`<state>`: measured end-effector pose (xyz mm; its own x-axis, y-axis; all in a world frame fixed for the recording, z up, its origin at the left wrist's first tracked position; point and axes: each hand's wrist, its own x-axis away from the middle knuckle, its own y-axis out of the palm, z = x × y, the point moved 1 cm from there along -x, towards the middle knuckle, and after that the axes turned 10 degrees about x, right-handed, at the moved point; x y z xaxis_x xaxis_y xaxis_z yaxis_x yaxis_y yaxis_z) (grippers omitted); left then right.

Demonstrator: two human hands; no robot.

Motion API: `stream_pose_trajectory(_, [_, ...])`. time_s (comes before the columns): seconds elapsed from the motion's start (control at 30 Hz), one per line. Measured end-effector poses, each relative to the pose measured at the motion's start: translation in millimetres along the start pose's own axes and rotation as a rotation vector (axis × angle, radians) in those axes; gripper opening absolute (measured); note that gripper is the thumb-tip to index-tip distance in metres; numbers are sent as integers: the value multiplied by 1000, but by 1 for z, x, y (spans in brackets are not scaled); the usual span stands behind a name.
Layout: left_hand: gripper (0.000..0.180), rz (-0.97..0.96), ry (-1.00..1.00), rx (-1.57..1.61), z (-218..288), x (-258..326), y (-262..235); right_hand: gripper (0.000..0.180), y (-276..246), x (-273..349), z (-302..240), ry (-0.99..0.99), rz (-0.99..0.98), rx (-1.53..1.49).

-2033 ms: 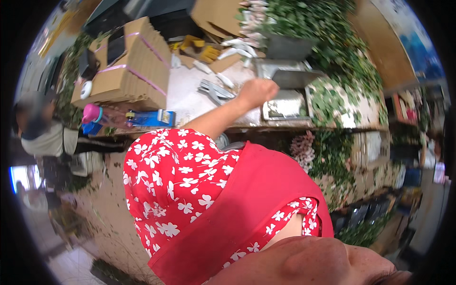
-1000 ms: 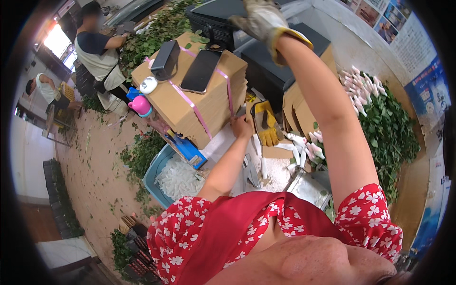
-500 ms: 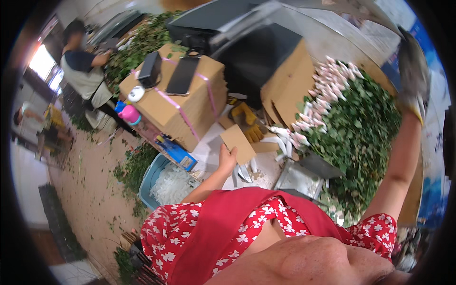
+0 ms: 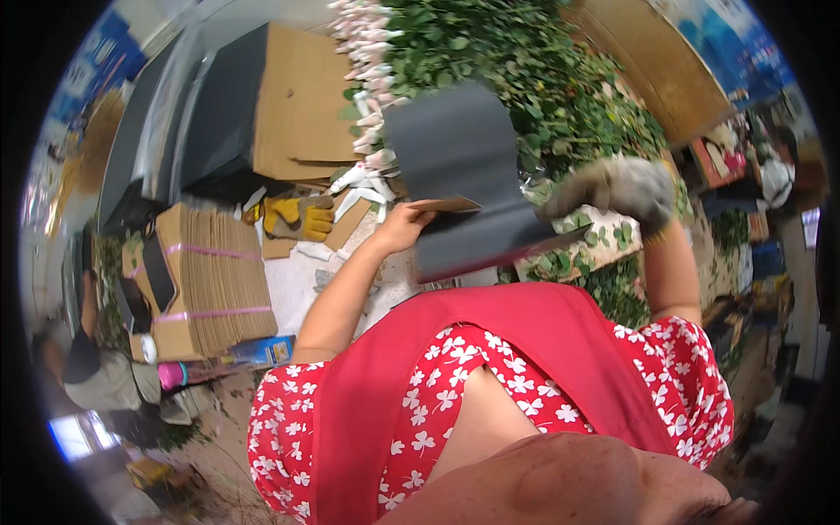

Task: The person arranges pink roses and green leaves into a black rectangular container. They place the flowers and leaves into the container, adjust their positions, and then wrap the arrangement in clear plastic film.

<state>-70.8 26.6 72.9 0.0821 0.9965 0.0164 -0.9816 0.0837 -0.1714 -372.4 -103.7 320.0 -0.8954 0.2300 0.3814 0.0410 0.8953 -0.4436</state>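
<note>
My left hand (image 4: 404,226) is closed on a small flat piece of brown cardboard (image 4: 451,204), holding it over the worktable. The bare fingers pinch its left end. A dark grey flexible sheet (image 4: 459,144) lies curved in front of me, its lower part bent towards my apron. On my right hand (image 4: 626,192) is a grey, dirty work glove. Slightly blurred, its fingers are closed at the sheet's right edge. Behind the sheet, stemmed flowers with pale pink wrapped heads (image 4: 363,52) lie beside a mass of green leaves (image 4: 472,52).
At left stands a strapped stack of flat cardboard (image 4: 219,280). A yellow work glove (image 4: 302,219) lies near loose white sleeves (image 4: 363,188). Beyond are large dark sheets (image 4: 219,114) against a brown cardboard panel (image 4: 302,96). Another person (image 4: 96,372) is at far left.
My view has turned to the right. My right hand has come down from the far right, bringing the sheet in front of me. My left hand still holds the cardboard, now tilted nearly edge-on.
</note>
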Motion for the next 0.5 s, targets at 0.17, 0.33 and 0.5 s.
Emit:
stream_pose_trajectory(0.17, [36, -76, -316, 527, -158, -13, 12, 35, 54, -129, 133, 35, 279, -1148])
stream_pose_trajectory(0.33, [38, -16, -341, 133, -122, 10, 8, 35, 108, -199, 185, 272, 110, -744])
stream_pose_trajectory(0.5, [36, 50, -34, 22, -144, 10, -6, 34, 122, -237, 221, 257, -126, -39])
